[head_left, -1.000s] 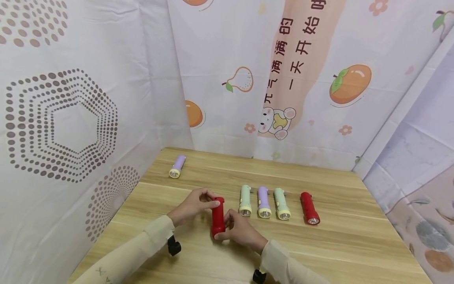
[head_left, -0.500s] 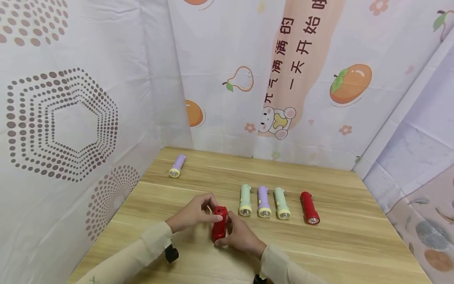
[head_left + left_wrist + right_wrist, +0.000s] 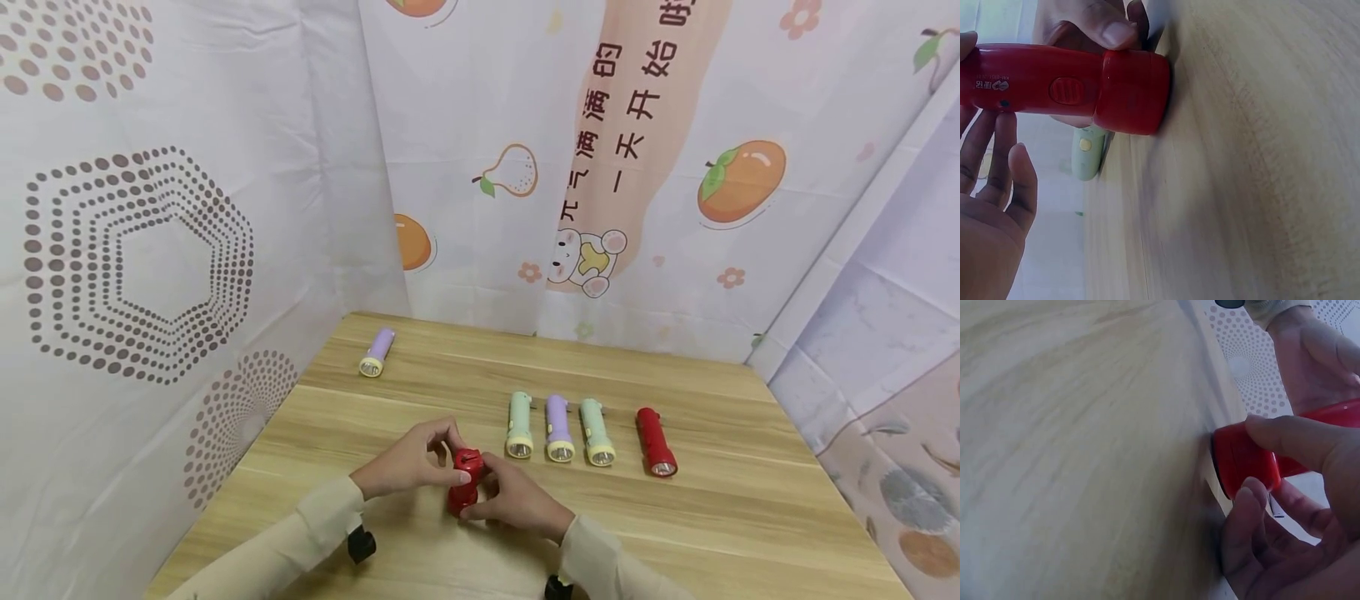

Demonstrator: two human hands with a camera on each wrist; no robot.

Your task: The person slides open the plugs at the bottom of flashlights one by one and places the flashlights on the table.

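Observation:
A red flashlight (image 3: 462, 498) stands upright, lens end down, at or just above the wooden table (image 3: 360, 442). My left hand (image 3: 411, 460) pinches its tail end between thumb and fingers from the left. From the right, my right hand (image 3: 522, 502) holds the wide head between thumb and fingers. In the left wrist view the flashlight (image 3: 1035, 78) shows its oval switch and small white print. The lens faces the table and is hidden. The right wrist view has the flashlight (image 3: 1244, 459) with its head rim close to the wood.
Behind my right hand lie a green flashlight (image 3: 520, 425), a purple flashlight (image 3: 558, 427) and another green flashlight (image 3: 597, 432) in a row. Further right is a second red flashlight (image 3: 656, 442). Another purple flashlight (image 3: 377, 352) lies back left. Printed curtains (image 3: 465, 225) enclose the table.
The red flashlight's tail end has tipped from leaning away to upright, with my left hand lowering towards me along with it. My right hand keeps hold of the head. The other flashlights stay put.

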